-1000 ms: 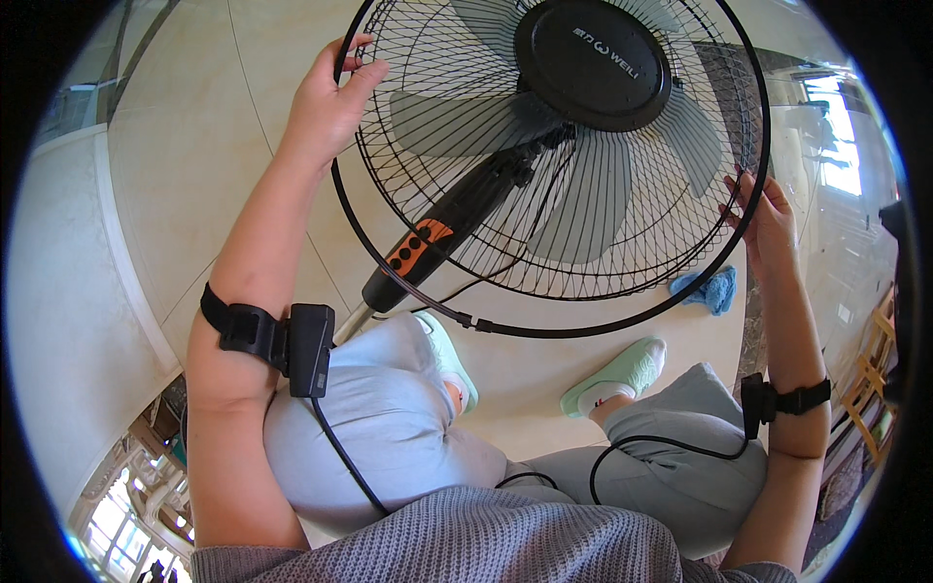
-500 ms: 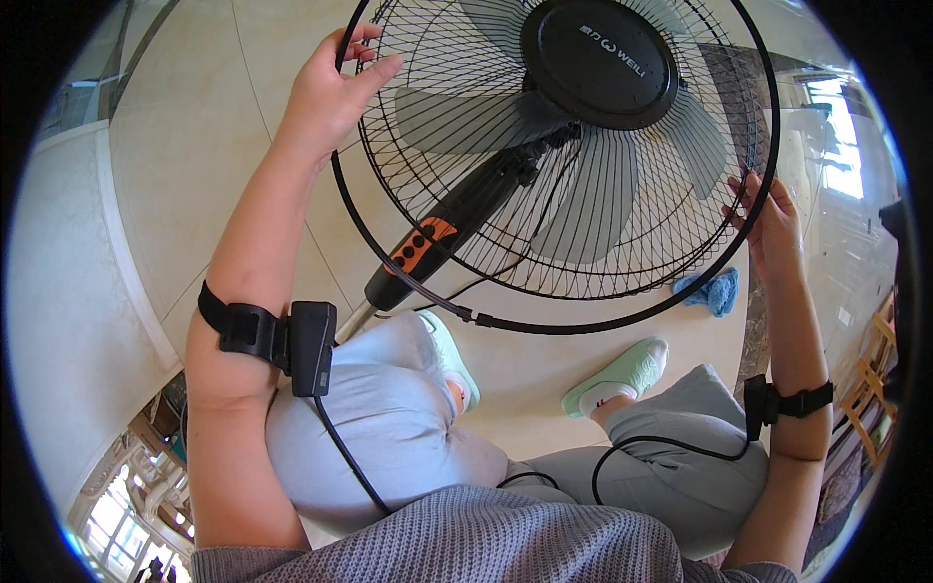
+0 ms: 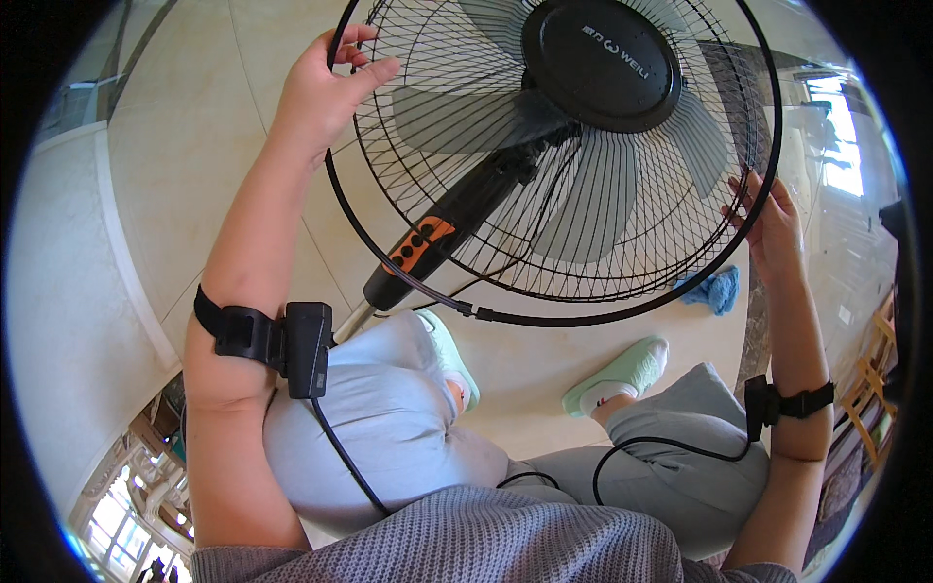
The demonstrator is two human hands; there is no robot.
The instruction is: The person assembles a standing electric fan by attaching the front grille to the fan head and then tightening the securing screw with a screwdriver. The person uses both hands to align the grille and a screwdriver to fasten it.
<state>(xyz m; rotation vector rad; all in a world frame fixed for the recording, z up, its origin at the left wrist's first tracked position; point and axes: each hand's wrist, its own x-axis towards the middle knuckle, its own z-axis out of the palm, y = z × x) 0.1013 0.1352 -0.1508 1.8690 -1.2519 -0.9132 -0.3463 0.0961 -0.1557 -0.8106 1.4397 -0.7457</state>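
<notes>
A standing fan point(image 3: 601, 63) faces me, with grey blades behind black wire mesh and a round black centre plate. Around its wire cage lies a thin black hoop point(image 3: 544, 320), apart from the cage at the lower left and along the bottom. My left hand point(image 3: 326, 92) grips this hoop at the upper left, fingers curled round it and thumb reaching toward the cage. On the right, my right hand point(image 3: 773, 223) holds the hoop by its edge, with fingertips at the cage rim. A small joint point(image 3: 474, 311) shows on the hoop's lower part.
The fan's black neck carries an orange control panel point(image 3: 422, 247). A blue cloth point(image 3: 714, 291) lies on the tiled floor point(image 3: 194, 185) near my right hand. My feet in green slippers point(image 3: 622, 374) are below the fan. Black cables run from the devices strapped to my arms.
The hoop's lower edge has risen slightly toward the cage, and its left side has shifted a little left with my left hand. My right hand has barely moved.
</notes>
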